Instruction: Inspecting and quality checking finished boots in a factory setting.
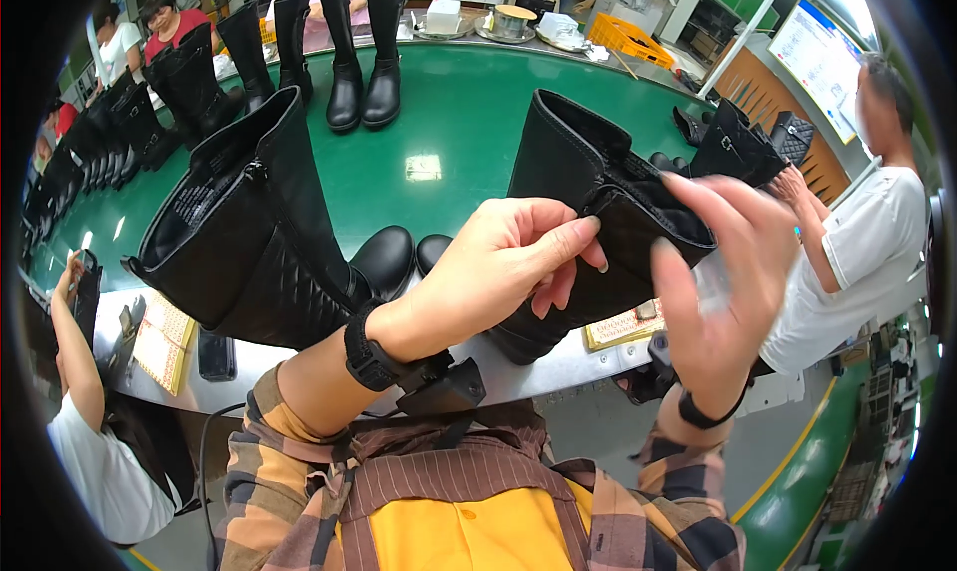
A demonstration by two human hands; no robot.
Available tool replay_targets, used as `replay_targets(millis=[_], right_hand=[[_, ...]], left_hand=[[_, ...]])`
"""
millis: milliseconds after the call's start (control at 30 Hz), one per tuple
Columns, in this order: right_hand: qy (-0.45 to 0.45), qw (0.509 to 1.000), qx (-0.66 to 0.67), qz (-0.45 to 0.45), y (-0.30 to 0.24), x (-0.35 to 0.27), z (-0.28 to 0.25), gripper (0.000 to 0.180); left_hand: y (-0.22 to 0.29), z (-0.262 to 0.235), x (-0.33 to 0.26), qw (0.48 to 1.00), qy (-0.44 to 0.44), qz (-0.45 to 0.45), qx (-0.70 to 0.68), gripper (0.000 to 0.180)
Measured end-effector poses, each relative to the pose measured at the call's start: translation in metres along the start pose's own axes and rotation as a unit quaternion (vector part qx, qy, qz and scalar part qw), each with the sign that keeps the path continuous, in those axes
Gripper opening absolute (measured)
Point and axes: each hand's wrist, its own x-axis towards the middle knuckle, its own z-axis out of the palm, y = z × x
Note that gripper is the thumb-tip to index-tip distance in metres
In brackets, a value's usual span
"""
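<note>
A tall black boot (573, 157) stands in front of me, its open top facing me. At the zip on its top edge, my left hand (523, 247) pinches with thumb and fingertips; the exact bit between them is partly hidden. My right hand (733, 272) is raised just right of the boot's opening, fingers apart, slightly blurred and holding nothing. The matching black boot (254, 232) stands upright to the left, untouched, with a quilted panel and its zip pull at the top.
A green worktop (454, 102) with a metal front edge bears several more black boots (344, 72). Sheets of yellow labels (164, 342) and a dark phone (216, 355) lie on the near edge. Co-workers (847, 222) stand at both sides. A yellow crate (628, 40) sits at the back.
</note>
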Motion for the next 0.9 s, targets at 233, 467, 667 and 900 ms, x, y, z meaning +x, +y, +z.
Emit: replay_targets(millis=[233,467,667,900], right_hand=[[-0.047,0.994,0.081,-0.062,-0.020,0.044,0.031,0.013],[0.174,0.917,0.346,0.096,0.033,-0.052,0.051,0.097],[-0.205,0.784,0.516,0.277,-0.003,-0.146,0.135,0.061],[-0.136,0.827,0.460,0.294,-0.027,-0.154,0.141,0.040]], left_hand=[[0.001,-0.001,0.000,1.000,0.007,0.006,-0.002,0.031],[-0.002,-0.006,-0.002,1.000,0.002,-0.014,-0.016,0.032],[0.010,0.004,-0.001,0.997,0.023,-0.034,-0.058,0.032],[0.021,0.004,-0.018,0.998,0.012,-0.004,-0.060,0.031]])
